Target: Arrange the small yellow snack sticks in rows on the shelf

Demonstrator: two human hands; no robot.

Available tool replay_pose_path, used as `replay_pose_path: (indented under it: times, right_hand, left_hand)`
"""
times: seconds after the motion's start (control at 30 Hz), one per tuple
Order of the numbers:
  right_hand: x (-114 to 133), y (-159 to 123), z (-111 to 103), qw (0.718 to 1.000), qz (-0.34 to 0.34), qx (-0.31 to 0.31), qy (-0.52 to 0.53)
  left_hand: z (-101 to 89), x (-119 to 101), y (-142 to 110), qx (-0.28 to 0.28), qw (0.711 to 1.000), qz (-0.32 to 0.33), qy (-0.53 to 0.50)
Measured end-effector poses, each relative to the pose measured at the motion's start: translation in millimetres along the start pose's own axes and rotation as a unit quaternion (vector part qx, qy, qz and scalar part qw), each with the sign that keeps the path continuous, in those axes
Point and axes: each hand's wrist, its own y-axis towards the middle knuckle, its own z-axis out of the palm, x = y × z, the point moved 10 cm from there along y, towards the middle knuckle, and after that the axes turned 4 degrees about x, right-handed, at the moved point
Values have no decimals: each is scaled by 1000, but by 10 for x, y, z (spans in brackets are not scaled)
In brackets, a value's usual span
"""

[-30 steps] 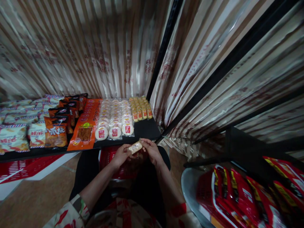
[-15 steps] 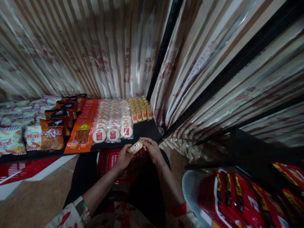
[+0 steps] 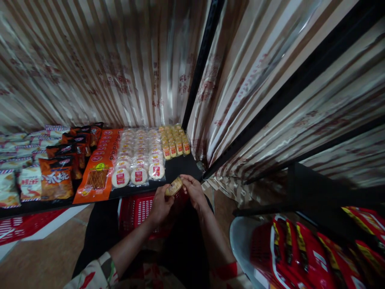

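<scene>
A small yellowish wrapped snack (image 3: 174, 187) is held between both hands, just in front of the black shelf's (image 3: 179, 165) front edge. My left hand (image 3: 161, 204) grips its left end, thumb and fingers closed on it. My right hand (image 3: 193, 190) pinches the upper right end with its fingertips. Beyond them on the shelf, at its right end, stand rows of similar small yellow packs (image 3: 176, 144). Left of these lie rows of round white crackers (image 3: 139, 176) in clear wrappers with red labels.
Orange snack packets (image 3: 96, 176), orange-black bags (image 3: 57, 180) and white bags (image 3: 30, 182) line the shelf leftward. A red basket (image 3: 141, 210) sits below the shelf edge. Black posts (image 3: 200, 72) and curtains rise behind. At lower right, red packets (image 3: 314, 253) fill another basket by a grey stool (image 3: 240, 237).
The wrapped snack has been turned a little in my hands, and the left fingers now cover its left end differently. The view has shifted slightly, moving the shelf goods leftward and down.
</scene>
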Motion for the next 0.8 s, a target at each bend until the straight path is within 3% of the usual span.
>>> replay_pose_path:
  times: [0.13, 0.27, 0.6, 0.8]
  right_hand:
    - [20, 23, 20, 1000, -4, 3, -13]
    - [-13, 40, 32, 1000, 2, 11, -13]
    - [-70, 32, 65, 999, 7, 42, 14]
    - [-51, 24, 59, 999, -9, 48, 3]
  left_hand:
    - [45, 0, 11, 24, 1000, -19, -5]
    - [104, 94, -6, 35, 994, -41, -95]
    - [206, 100, -32, 69, 951, -108, -281]
    - [233, 106, -33, 76, 938, -122, -316]
